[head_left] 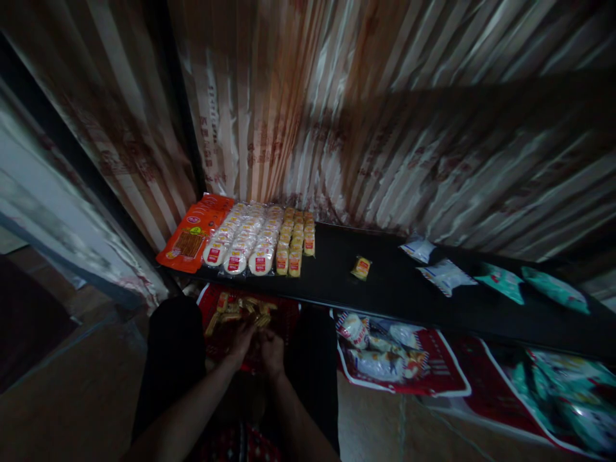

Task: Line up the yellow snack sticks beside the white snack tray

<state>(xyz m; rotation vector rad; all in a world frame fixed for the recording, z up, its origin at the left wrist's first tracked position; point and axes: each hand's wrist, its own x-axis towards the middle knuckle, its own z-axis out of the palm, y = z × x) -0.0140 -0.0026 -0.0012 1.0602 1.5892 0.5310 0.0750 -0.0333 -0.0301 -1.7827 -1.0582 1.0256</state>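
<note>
Several small yellow-wrapped snack packets (226, 307) lie loose in a red basket (289, 308) between my knees. My left hand (243, 339) reaches into it, fingers stretched toward the packets and touching or very near them. Close beside it on the right, my right hand (272, 353) is closed; what it holds, if anything, is hidden. On the black shelf above, yellow packets (295, 247) stand in tidy rows next to rows of round white wrapped crackers (243, 247). One single yellow packet (360, 267) lies apart to the right.
An orange snack bag (195, 234) sits at the left end of the black shelf (332, 282). White packets (446, 277) and green packets (500, 282) lie toward its right. Red baskets of white packets (375, 362) and green bags (572, 391) stand below. Corrugated sheeting (289, 115) rises behind.
</note>
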